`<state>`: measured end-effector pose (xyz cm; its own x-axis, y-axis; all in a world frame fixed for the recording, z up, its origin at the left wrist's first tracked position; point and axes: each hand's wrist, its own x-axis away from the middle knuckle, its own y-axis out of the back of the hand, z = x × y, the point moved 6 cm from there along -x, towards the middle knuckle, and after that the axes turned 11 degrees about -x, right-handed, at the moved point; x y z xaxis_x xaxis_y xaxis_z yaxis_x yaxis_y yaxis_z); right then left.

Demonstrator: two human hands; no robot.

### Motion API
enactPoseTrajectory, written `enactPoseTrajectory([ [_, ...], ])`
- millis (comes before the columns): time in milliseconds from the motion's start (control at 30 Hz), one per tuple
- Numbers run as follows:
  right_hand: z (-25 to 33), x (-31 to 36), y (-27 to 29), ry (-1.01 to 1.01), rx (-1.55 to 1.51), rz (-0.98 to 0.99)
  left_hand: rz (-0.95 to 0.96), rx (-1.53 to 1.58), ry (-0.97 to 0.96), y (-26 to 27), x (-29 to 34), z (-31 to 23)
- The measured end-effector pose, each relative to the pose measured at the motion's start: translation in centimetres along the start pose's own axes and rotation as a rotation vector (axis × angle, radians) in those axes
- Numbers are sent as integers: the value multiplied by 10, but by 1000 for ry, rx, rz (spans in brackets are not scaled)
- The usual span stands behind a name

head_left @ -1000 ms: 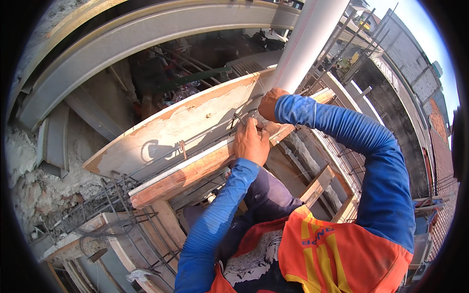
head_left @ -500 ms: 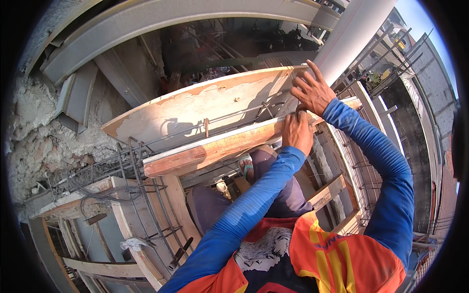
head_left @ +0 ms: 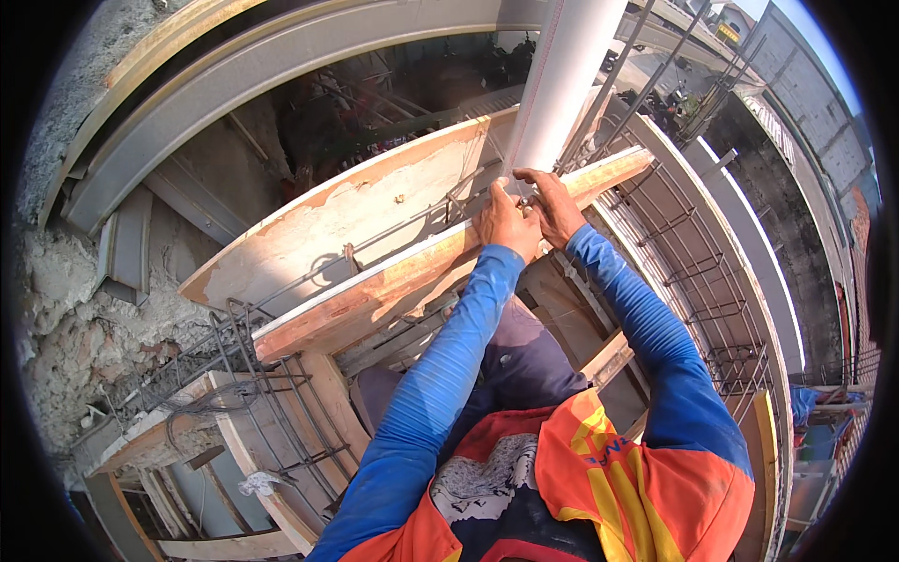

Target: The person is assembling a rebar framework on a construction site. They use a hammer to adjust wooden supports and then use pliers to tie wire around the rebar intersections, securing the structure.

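My left hand (head_left: 507, 223) is closed with its fingers curled, right over the top of a wooden beam (head_left: 375, 302). Close beside it, my right hand (head_left: 559, 210) is also closed, its fingertips meeting those of the left. Whatever lies between the fingers is too small and covered to name. Just beyond both hands stands a thick white pipe (head_left: 567, 80), leaning slightly. A wide plywood panel (head_left: 375, 201) runs behind the beam, and steel reinforcing bars (head_left: 351, 262) lie in the gap between the two.
Rebar cages (head_left: 688, 248) fill the formwork on the right, and another cage (head_left: 304, 412) lies at lower left. A curved metal beam (head_left: 281, 66) spans the far side. Rough broken concrete (head_left: 70, 309) borders the left. Upright bars (head_left: 637, 75) stand beyond the pipe.
My right hand has come down from its raised, spread pose to meet the left at the beam, and its fingers have closed. The view has swung to the right.
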<state>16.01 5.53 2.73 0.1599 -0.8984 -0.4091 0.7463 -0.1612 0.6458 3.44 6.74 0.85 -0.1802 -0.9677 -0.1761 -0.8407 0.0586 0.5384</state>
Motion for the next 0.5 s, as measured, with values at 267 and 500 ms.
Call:
enactPoseTrajectory([
  [267,8,10,2,171,349,67,113,-18,-62,3,-10,8],
  [500,42,5,13,311,777,254,193,99,-104,21,-3,4],
])
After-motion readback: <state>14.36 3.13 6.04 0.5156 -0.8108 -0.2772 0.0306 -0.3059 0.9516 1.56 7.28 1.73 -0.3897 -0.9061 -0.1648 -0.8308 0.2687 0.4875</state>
